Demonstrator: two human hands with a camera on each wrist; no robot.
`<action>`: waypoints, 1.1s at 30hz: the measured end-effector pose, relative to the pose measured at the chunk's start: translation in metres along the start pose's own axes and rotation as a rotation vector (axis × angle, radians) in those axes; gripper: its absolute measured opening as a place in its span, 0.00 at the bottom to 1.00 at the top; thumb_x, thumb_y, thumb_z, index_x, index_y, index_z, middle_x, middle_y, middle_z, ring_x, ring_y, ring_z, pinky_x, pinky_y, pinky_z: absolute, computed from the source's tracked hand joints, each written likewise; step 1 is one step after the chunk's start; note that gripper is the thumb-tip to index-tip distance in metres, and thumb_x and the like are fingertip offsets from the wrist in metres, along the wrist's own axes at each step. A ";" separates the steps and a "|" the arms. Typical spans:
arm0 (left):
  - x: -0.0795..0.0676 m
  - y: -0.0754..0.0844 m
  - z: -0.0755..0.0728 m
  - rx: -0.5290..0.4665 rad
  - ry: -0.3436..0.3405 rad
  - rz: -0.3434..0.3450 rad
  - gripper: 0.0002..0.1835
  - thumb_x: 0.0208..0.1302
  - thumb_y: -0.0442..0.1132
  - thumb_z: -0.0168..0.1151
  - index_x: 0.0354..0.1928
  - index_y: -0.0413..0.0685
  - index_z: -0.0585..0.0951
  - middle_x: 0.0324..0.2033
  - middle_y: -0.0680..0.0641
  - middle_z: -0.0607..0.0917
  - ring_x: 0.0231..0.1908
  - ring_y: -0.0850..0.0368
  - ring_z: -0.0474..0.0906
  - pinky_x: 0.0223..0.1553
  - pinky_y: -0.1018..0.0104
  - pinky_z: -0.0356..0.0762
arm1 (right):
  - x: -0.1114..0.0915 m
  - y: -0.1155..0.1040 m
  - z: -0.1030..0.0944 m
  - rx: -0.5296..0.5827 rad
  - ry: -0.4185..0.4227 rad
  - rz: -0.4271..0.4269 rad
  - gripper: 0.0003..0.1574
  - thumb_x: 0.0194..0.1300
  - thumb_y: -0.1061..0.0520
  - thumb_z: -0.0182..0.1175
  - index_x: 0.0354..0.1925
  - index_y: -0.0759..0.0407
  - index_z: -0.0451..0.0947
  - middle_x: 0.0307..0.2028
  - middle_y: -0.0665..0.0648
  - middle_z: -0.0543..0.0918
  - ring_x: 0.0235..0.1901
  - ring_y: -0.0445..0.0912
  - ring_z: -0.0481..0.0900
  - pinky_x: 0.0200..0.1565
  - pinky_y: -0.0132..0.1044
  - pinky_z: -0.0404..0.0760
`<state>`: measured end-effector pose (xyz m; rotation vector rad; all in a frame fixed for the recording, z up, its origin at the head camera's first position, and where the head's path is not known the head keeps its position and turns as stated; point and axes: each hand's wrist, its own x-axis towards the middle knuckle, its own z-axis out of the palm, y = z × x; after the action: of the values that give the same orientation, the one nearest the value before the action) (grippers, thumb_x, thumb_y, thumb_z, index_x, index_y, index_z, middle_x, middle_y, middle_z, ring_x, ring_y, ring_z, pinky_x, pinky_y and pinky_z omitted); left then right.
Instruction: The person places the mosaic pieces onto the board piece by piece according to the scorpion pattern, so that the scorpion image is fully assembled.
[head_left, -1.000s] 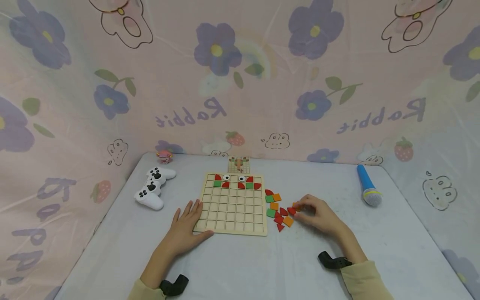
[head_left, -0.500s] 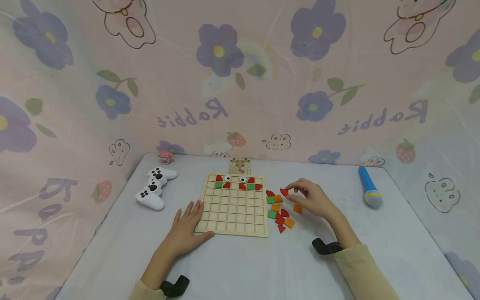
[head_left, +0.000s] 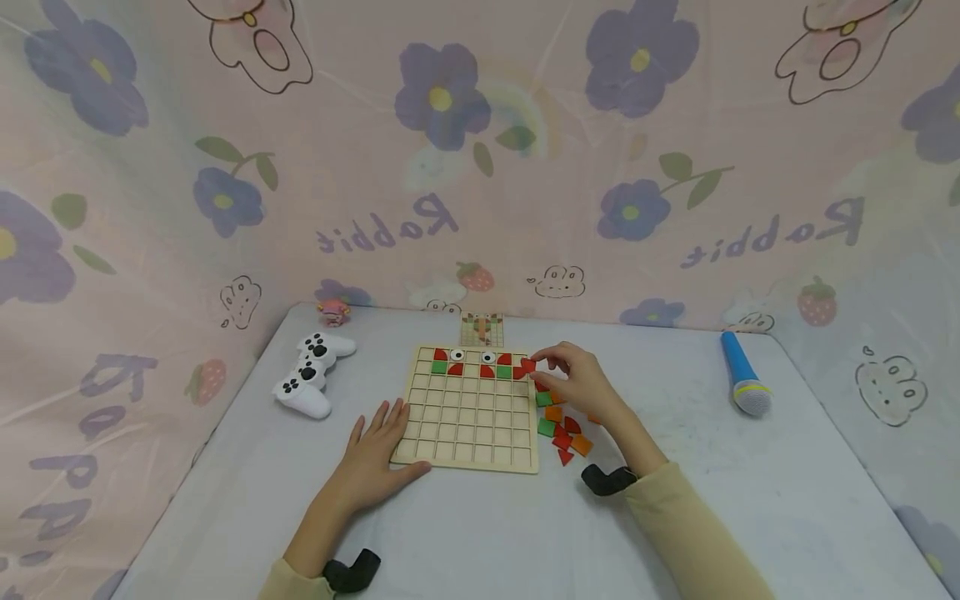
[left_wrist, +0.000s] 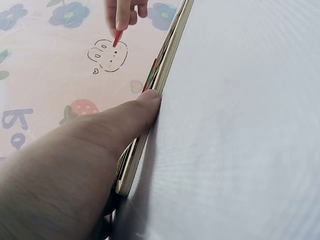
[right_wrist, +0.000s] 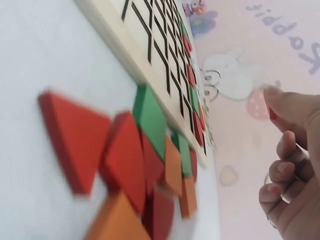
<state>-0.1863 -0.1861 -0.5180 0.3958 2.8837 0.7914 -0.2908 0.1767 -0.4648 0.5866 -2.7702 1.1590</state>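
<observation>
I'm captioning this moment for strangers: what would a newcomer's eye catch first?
Probably the right hand, pinching a red piece by the top right corner of the grid board in the head view. Then the two eye-like discs in the board's top row, and the blue microphone, far right on the table.

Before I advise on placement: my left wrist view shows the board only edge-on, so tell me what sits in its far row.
Observer: I can see two eye pieces and, outside them, two red ones.
Operator: Say whether any pieces lie loose off the board.
Observer: Yes, the head view shows red, green and orange loose pieces beside its right edge.
Operator: My view has the held red piece in the right grip; tell me which part of the board it is near.
Observer: In the head view it overlaps the board's right edge, near the far corner.
</observation>
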 end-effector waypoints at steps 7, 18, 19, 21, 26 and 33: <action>0.001 0.000 0.001 0.005 -0.010 -0.001 0.57 0.68 0.69 0.64 0.84 0.40 0.53 0.84 0.41 0.51 0.84 0.39 0.39 0.80 0.31 0.30 | 0.018 -0.018 0.026 0.055 -0.020 -0.034 0.17 0.69 0.54 0.74 0.52 0.60 0.88 0.33 0.54 0.77 0.36 0.54 0.73 0.37 0.36 0.69; 0.000 -0.001 0.001 0.002 -0.017 -0.017 0.58 0.67 0.69 0.66 0.84 0.40 0.52 0.84 0.41 0.50 0.84 0.38 0.39 0.80 0.31 0.31 | 0.035 -0.038 0.053 0.089 -0.113 -0.080 0.19 0.71 0.54 0.72 0.55 0.63 0.86 0.49 0.64 0.86 0.48 0.57 0.82 0.53 0.50 0.85; 0.000 -0.001 0.002 0.004 -0.015 -0.013 0.58 0.67 0.69 0.65 0.84 0.40 0.52 0.84 0.40 0.51 0.84 0.38 0.39 0.80 0.31 0.31 | 0.036 -0.039 0.054 0.094 -0.114 -0.073 0.19 0.71 0.54 0.72 0.55 0.63 0.86 0.50 0.64 0.86 0.48 0.57 0.82 0.54 0.52 0.85; 0.000 -0.002 0.003 0.011 -0.021 -0.016 0.58 0.67 0.70 0.64 0.84 0.40 0.52 0.84 0.41 0.51 0.84 0.38 0.39 0.80 0.30 0.31 | 0.036 -0.041 0.058 0.096 -0.117 -0.074 0.18 0.71 0.54 0.72 0.55 0.63 0.86 0.50 0.64 0.86 0.48 0.58 0.82 0.55 0.54 0.85; -0.005 -0.005 0.005 0.023 -0.006 -0.021 0.59 0.66 0.71 0.64 0.84 0.39 0.53 0.83 0.40 0.53 0.84 0.36 0.41 0.79 0.29 0.32 | 0.037 -0.047 0.067 0.085 -0.139 -0.095 0.18 0.72 0.53 0.71 0.55 0.61 0.86 0.47 0.60 0.86 0.46 0.56 0.82 0.50 0.45 0.85; -0.002 -0.002 0.004 0.010 0.025 0.006 0.59 0.66 0.71 0.65 0.83 0.38 0.54 0.83 0.39 0.55 0.84 0.36 0.42 0.79 0.29 0.32 | 0.040 -0.057 0.067 0.082 -0.131 -0.116 0.17 0.72 0.54 0.71 0.54 0.61 0.87 0.34 0.55 0.80 0.40 0.61 0.78 0.38 0.35 0.70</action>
<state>-0.1844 -0.1862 -0.5228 0.3987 2.9121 0.7895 -0.3017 0.0804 -0.4659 0.8480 -2.7610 1.2571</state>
